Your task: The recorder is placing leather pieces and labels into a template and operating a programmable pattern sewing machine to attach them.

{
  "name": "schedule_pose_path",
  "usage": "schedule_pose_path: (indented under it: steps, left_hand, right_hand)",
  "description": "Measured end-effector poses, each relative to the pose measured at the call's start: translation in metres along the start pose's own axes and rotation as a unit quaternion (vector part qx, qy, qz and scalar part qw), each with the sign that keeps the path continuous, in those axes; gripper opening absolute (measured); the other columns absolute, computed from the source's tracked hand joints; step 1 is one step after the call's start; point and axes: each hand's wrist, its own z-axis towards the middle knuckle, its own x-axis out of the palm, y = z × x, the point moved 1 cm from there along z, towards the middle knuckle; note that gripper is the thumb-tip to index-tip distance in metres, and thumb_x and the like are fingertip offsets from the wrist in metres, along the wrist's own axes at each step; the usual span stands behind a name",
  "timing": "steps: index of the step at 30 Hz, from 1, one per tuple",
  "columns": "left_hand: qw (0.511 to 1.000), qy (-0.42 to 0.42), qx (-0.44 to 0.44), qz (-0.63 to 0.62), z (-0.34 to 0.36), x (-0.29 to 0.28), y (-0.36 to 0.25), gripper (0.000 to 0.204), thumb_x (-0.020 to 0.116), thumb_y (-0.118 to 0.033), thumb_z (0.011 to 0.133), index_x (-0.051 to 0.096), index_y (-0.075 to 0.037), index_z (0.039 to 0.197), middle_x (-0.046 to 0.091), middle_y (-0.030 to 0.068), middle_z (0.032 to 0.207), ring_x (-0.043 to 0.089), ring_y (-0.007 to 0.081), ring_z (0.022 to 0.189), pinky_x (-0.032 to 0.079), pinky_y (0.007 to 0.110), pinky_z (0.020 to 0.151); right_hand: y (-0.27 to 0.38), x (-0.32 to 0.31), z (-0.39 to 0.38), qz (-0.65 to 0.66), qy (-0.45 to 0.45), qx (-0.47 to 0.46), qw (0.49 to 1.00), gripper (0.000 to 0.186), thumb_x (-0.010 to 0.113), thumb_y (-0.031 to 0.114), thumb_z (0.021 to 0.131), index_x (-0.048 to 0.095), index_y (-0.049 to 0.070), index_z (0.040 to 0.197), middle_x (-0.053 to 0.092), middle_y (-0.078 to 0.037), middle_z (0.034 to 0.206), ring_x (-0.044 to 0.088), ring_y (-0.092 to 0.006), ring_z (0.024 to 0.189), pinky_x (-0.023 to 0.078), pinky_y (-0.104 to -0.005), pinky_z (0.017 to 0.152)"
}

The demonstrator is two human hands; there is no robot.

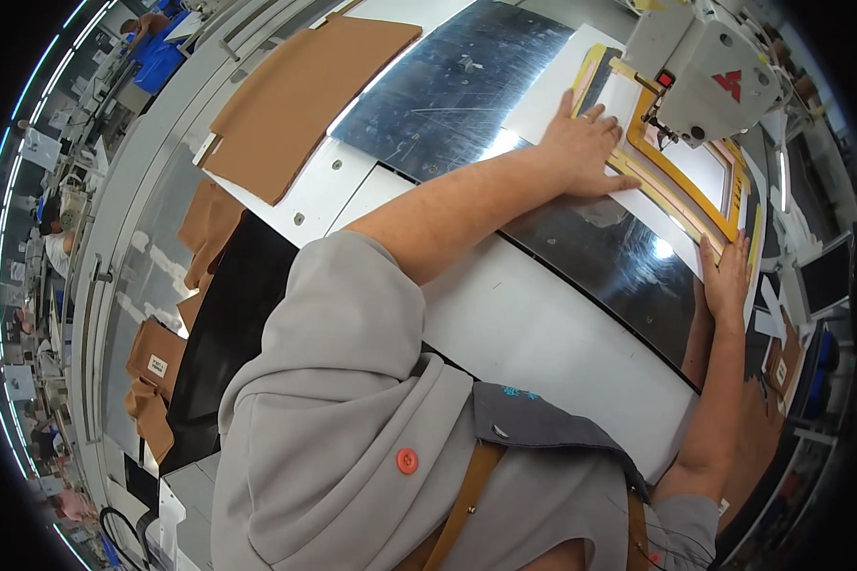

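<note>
A white sewing template (543,90) with yellow strips lies on a polished metal plate (433,81), under a white sewing machine head (709,81). A yellow frame (733,205) sits in the template around a white panel beneath the needle area. My left hand (586,152) lies on the template's left side, fingers spread on the yellow strip and thumb stretched toward the frame. My right hand (726,276) rests with fingers extended on the template's lower right end, just below the frame.
A brown piece (309,100) lies on white boards at upper left. More brown pieces (152,362) are piled left, beside a black surface (229,324). Brown material (752,447) and a dark screen (824,276) are at right. Several people (143,33) work along the far left.
</note>
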Motion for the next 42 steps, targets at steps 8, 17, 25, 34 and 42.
schedule_pose_path:
  steps: [8,17,25,34,42]
  left_hand:
    - [0.89,-0.165,-0.408,-0.117,-0.157,-0.087,0.209,0.041,0.076,-0.043,0.089,0.077,-0.006,0.106,0.076,0.0129,0.104,0.073,0.0286,0.096,0.056,0.039,0.086]
    - [0.932,-0.03,-0.357,0.052,-0.237,-0.108,0.271,0.02,0.083,-0.022,0.077,0.08,-0.004,0.085,0.078,0.012,0.086,0.075,0.0274,0.083,0.059,0.039,0.081]
    - [0.841,-0.082,-0.535,-0.022,-0.244,-0.114,0.306,0.026,0.08,-0.029,0.077,0.081,-0.008,0.091,0.078,0.0137,0.096,0.075,0.0303,0.091,0.058,0.039,0.085]
    - [0.889,-0.32,-0.295,-0.14,-0.159,-0.118,0.225,0.026,0.06,-0.025,0.1,0.067,-0.002,0.111,0.075,0.0207,0.099,0.073,0.036,0.095,0.056,0.043,0.083]
    - [0.812,0.026,0.159,-0.561,-0.133,-0.144,-0.077,0.011,0.057,-0.013,0.104,0.058,-0.004,0.11,0.065,0.0054,0.089,0.063,0.0162,0.079,0.052,0.029,0.073]
  right_hand:
    - [0.004,-0.006,-0.005,-0.001,0.0,-0.002,1.0,0.088,0.043,0.066,0.101,0.039,-0.006,0.152,0.028,-0.024,0.165,0.02,-0.0393,0.156,0.017,-0.0612,0.123]
    - [-0.016,0.005,-0.001,0.02,-0.018,-0.018,0.999,0.077,0.042,0.06,0.104,0.051,-0.007,0.141,0.033,-0.026,0.162,0.022,-0.0412,0.154,0.02,-0.0593,0.122]
    - [-0.011,0.002,-0.002,0.049,-0.055,-0.049,0.996,0.072,0.043,0.055,0.106,0.056,-0.009,0.137,0.042,-0.03,0.156,0.032,-0.0446,0.149,0.026,-0.0509,0.122]
    - [0.018,-0.039,-0.027,0.042,-0.223,-0.048,0.973,0.069,0.049,0.055,0.105,0.059,-0.009,0.128,0.065,-0.021,0.127,0.059,-0.0327,0.126,0.045,-0.0417,0.107]
    - [0.158,-0.089,-0.12,0.803,0.403,0.054,0.436,0.104,0.019,0.082,0.097,0.053,-0.008,0.138,0.068,-0.022,0.122,0.071,-0.023,0.107,0.058,-0.0292,0.083]
